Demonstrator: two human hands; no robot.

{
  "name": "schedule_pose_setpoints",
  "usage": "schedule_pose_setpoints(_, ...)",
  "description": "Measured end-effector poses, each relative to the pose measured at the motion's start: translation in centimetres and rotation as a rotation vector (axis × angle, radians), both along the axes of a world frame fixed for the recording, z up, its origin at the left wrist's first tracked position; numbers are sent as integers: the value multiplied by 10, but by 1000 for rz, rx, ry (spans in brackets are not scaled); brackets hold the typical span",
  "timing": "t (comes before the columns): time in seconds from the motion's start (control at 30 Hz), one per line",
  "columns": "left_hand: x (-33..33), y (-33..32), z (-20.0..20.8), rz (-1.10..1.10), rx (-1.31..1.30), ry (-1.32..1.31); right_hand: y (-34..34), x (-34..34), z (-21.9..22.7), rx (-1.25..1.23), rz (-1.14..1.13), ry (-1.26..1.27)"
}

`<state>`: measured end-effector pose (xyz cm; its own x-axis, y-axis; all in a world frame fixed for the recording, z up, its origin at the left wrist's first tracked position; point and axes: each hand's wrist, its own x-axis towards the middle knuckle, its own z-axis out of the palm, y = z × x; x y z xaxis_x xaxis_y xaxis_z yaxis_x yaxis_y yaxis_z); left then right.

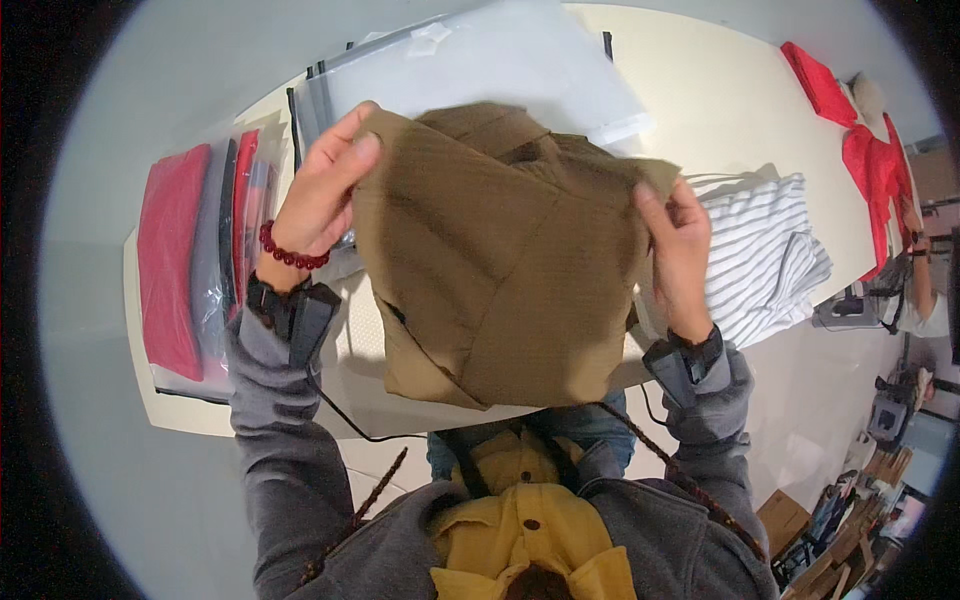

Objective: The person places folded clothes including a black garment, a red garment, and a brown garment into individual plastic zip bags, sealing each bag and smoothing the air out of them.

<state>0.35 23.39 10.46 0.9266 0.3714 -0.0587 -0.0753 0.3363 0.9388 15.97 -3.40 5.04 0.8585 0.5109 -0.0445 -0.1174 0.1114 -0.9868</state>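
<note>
A brown garment (480, 270), partly folded, is held up in front of me over the table. Its exact kind does not show. My left hand (325, 185) pinches its upper left corner between thumb and fingers, below a dark red bead bracelet (290, 250). At the upper right corner, my right hand (680, 240) grips the cloth, thumb on the near side. The lower edge hangs loose, close to the table's front edge. More folds of the same brown cloth bunch up behind the top, and the fingers behind the cloth are partly hidden.
Clear plastic bags (480, 75) lie at the back of the pale table (690, 50). Packed garments, one of them red (172, 260), stand at the left. A striped white garment (765, 260) lies at right. Farther right, another person's arm (915, 245) is near red cloth (875, 185).
</note>
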Motion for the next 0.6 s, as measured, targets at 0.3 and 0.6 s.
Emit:
schedule_pose_setpoints(0.3, 4, 28, -65, 88, 225, 310, 3, 17, -42, -97, -7, 82)
schedule_pose_setpoints(0.6, -5, -43, -5, -631, 763, -246, -18, -16, -10, -480, 182, -196)
